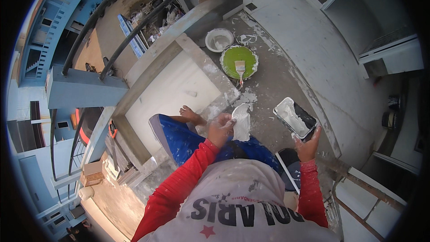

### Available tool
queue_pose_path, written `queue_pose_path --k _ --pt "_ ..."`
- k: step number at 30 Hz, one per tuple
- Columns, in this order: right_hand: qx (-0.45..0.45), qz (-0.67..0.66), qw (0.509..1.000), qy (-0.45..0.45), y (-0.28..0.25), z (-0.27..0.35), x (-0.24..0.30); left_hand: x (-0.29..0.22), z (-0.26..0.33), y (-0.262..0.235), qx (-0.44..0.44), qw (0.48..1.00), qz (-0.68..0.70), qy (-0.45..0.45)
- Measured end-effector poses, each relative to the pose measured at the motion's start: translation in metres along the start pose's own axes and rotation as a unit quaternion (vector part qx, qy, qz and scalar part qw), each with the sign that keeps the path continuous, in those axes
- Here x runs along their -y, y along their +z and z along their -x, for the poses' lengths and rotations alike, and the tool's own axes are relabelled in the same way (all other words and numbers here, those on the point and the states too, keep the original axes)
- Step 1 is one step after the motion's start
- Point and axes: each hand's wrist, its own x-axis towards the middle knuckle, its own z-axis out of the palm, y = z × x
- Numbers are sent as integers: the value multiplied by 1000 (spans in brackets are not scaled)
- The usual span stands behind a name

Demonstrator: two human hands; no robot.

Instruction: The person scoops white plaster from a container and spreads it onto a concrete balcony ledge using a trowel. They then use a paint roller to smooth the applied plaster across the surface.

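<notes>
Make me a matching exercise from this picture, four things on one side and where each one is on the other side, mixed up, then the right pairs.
Things:
1. paintbrush
2. flat scraper blade
3. black tray of white putty
4. small white bowl

Places:
A. held up in the right hand
B. on the concrete floor, beside the green bucket
C. lying across the green bucket's rim
D. in the left hand

Pairs: 1-C, 2-D, 3-A, 4-B

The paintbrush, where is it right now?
In the head view the paintbrush lies across the green bucket on the floor, ahead of both hands, beside a smaller white bucket.
</notes>
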Motion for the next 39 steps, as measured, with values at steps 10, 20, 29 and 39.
queue_pose_path --k 10,20,29,39 --pt "17 -74 997 14 3 16 -2 50 -49 24 35 950 -285 122" --pt "103 -44 982 -152 15 20 54 -76 -32 51 175 736 -442 482" --pt "117 -30 983 -140 43 33 71 -47 -23 21 121 668 -502 536" --pt "189 9 981 -48 66 50 72 13 11 -18 87 725 -523 440"
